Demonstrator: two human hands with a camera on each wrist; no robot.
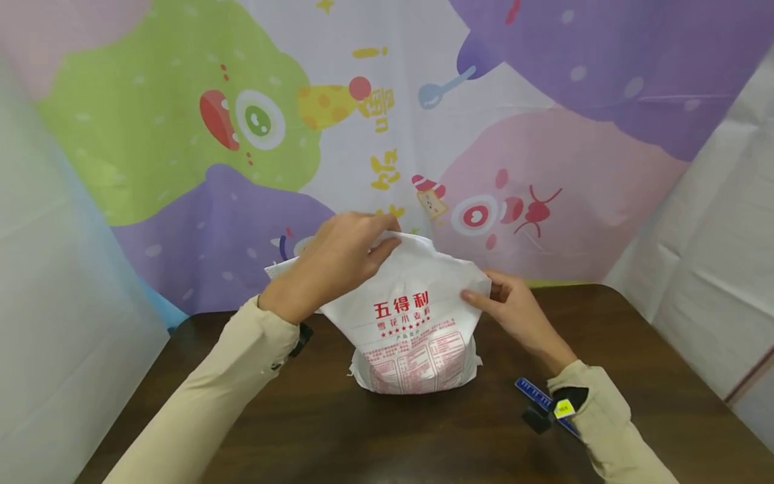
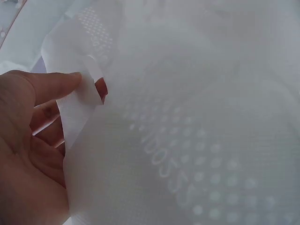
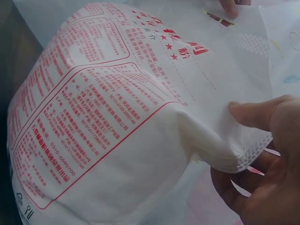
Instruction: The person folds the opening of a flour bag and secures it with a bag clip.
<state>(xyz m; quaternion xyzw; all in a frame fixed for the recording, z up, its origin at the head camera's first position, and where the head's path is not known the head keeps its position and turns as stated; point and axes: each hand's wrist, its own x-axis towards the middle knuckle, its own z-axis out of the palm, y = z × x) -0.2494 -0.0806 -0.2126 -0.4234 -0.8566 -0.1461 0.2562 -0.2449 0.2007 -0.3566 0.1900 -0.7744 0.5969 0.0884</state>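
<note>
A white flour bag [image 1: 402, 329] with red Chinese print stands on the dark table, its base bulging and its upper part flattened. My left hand [image 1: 345, 252] pinches the top edge between thumb and fingers. In the left wrist view, the thumb lies on the white sheet [image 2: 140, 131] beside a small cut-out through which a bit of finger shows. My right hand [image 1: 517, 312] pinches the bag's upper right side. Close up in the right wrist view, the thumb [image 3: 255, 115] presses the front near a stitched corner, with the other fingers behind it.
A blue strip with white marks [image 1: 532, 392] lies on the brown table [image 1: 459, 444], partly under my right wrist. Behind the table hangs a cartoon-printed cloth [image 1: 520, 154]. White sheets [image 1: 72, 269] close off both sides.
</note>
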